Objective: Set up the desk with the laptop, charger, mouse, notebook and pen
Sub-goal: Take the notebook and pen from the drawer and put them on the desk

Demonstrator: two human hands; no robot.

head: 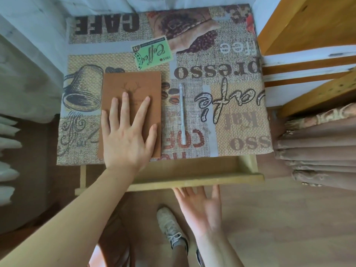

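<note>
A brown notebook (134,83) with a deer emblem lies closed on the left half of the desk (221,97), which is covered by a coffee-print cloth. My left hand (127,135) rests flat on the notebook's lower part, fingers spread. A white pen (182,112) lies lengthwise just right of the notebook, apart from it. My right hand (200,207) is open, palm up, with its fingertips under the front edge of the pulled-out wooden drawer (192,174). No laptop, charger or mouse is in view.
A wooden shelf unit (308,45) stands right of the desk, with folded brown fabric (317,151) below it. White curtain fabric (23,83) hangs at the left. My shoe (171,228) is on the wooden floor beneath the drawer.
</note>
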